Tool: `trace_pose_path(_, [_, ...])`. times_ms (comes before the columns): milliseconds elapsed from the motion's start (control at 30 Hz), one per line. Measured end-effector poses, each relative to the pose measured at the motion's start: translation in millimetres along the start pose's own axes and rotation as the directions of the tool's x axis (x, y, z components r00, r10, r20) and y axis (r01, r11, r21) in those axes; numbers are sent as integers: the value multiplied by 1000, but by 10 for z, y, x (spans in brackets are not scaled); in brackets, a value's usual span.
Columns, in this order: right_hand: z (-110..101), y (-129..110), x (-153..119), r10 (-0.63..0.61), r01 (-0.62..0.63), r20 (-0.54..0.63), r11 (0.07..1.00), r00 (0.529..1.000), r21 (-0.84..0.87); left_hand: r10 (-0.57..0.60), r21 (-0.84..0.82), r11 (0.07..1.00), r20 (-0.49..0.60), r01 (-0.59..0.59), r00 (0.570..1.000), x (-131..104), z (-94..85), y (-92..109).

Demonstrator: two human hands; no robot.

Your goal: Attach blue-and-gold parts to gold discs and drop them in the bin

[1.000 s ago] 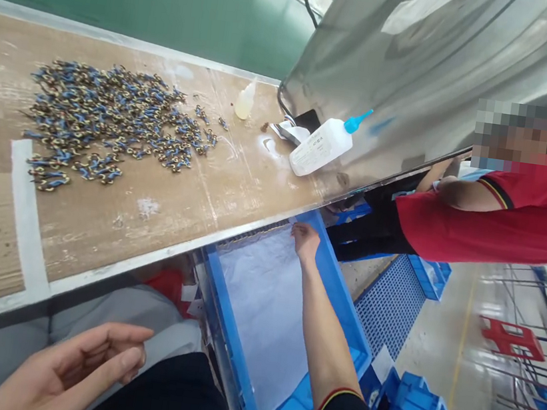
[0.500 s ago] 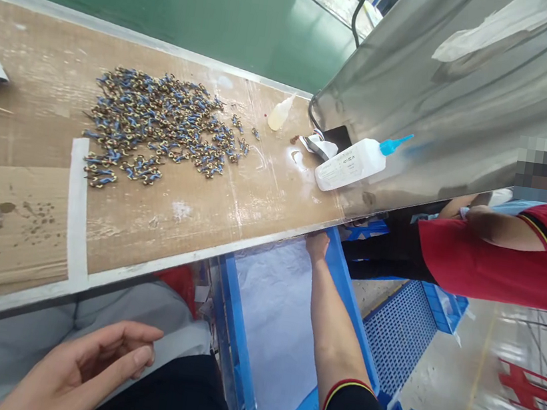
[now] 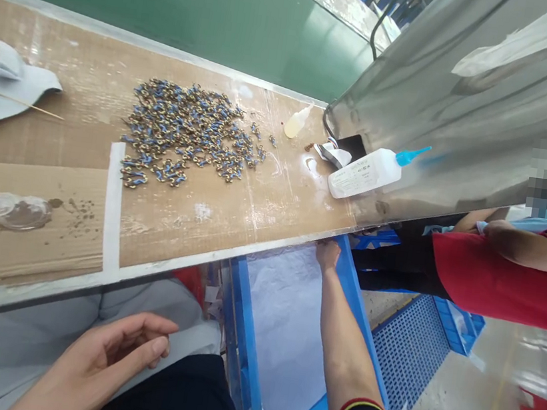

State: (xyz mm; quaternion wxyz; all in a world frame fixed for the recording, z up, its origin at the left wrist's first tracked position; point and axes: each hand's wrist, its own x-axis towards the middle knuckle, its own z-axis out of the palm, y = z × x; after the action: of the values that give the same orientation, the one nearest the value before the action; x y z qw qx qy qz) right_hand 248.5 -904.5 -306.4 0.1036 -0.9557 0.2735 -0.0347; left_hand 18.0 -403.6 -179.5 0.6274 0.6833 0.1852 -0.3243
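Observation:
My left hand (image 3: 119, 359) hangs over my lap, below the table's front edge, fingers loosely curled and apart with nothing between them. Stretched out to the right, my right hand (image 3: 328, 254) is at the far end of a blue crate (image 3: 246, 316), just under the table edge; its fingers are mostly hidden there. White sheeting (image 3: 283, 320) lies inside the crate. On the brown table (image 3: 219, 231) is a spread pile of small blue and gold pieces (image 3: 178, 122). A white bottle with a blue nozzle (image 3: 365, 173) lies right of a small yellowish bottle (image 3: 295, 124).
At the left are a pale cloth (image 3: 11, 86) with a thin stick and a clear shallow dish (image 3: 25, 213). Grey metal sheeting (image 3: 446, 120) rises at the right. Beyond it stands a person in a red shirt (image 3: 501, 275), near a blue perforated crate (image 3: 409, 357).
The view has swung left, so the table items appear farther right and more of the cloth and dish shows. Both hands keep much the same pose.

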Motion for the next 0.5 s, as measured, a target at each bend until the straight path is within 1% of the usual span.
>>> trace_pose_path(100, [-348,-81,-336,9,0,-49,984,999,176,27,-11,1000,12,-27,1000,-28,-22,17])
trace_pose_path(167, [-607,-167,-671,9,25,-111,954,994,300,48,-36,998,-7,-48,999,-44,-39,21])
trace_pose_path(200, [-731,-246,-858,9,46,-149,933,989,357,56,-45,997,-17,-57,998,-50,-50,26])
trace_pose_path(267, [-957,-529,-1227,-17,114,-210,880,978,461,67,-51,996,1,-67,998,-67,-79,47])
trace_pose_path(300, [-1055,-743,-1392,-68,172,-218,846,974,504,74,-51,996,28,-72,997,-80,-96,64])
trace_pose_path(333, [-1140,-1004,-1533,-156,250,-212,799,965,547,81,-47,996,59,-78,995,-97,-114,83])
trace_pose_path(367, [-1210,-1301,-1643,-317,355,-173,713,932,605,87,-40,996,85,-83,993,-119,-135,100])
trace_pose_path(400, [-1261,-1619,-1721,-496,452,-129,616,859,645,91,-29,996,102,-88,991,-145,-157,112])
trace_pose_path(433, [-1291,-1938,-1770,-629,517,-96,532,772,670,94,-15,996,106,-93,990,-174,-183,113])
trace_pose_path(467, [-1301,-2241,-1797,-726,566,-77,460,683,684,95,0,995,100,-96,990,-206,-212,102])
trace_pose_path(500, [-1292,-2514,-1812,-788,606,-75,406,612,684,96,13,995,86,-98,992,-240,-245,79])
